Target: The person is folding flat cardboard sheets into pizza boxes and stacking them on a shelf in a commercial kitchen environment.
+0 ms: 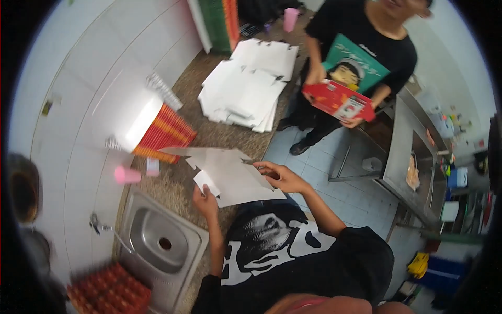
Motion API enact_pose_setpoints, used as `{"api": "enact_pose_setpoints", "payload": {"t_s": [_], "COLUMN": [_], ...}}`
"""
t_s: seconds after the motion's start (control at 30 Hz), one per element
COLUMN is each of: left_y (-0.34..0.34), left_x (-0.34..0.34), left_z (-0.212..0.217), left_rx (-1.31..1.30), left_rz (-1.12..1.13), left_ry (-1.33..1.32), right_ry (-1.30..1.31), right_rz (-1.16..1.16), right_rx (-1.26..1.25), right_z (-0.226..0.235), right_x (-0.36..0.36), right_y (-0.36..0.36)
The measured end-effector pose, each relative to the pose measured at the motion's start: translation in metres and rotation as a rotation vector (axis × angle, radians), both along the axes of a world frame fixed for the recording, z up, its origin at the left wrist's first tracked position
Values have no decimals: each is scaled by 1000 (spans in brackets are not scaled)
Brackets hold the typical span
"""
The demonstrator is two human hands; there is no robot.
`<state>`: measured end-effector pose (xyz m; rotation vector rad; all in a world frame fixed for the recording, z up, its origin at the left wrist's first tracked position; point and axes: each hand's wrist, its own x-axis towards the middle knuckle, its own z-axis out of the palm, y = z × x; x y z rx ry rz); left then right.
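Observation:
A white die-cut cardboard box blank (238,180) is held in front of my body, with a panel at its far left edge bent up. My left hand (205,200) grips a small folded flap at its near left corner, fingers closed. At the right edge, my right hand (282,178) holds the sheet with thumb and bent fingers. Beyond it on the speckled counter (206,141) lies a pile of flat white box blanks (246,86), their notched edges uneven.
A steel sink (157,233) lies left, a red egg tray (110,290) below it. Red-striped cartons (164,133) and a pink cup (128,175) stand along the tiled wall. Across from me, a person (366,47) in black holds a green-and-red carton (345,86). A steel table (405,141) stands right.

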<state>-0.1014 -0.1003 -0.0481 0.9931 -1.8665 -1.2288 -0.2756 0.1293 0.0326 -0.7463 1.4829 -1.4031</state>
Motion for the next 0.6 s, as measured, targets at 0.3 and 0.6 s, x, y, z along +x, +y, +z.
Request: {"api": "enact_pose_setpoints", "payload": {"t_s": [0.3,0.6], "left_y": [26,76], "left_x": [-74,-97], "left_z": [49,128], "left_rx": [-227,364], "left_rz": [-258,-430], "left_ry": [-166,199], "right_ry": [386,963], "right_rz": [-522,-306], "right_rx": [78,-36], "right_z": [49,49], "right_x": [23,53], "right_y": [26,-9]}}
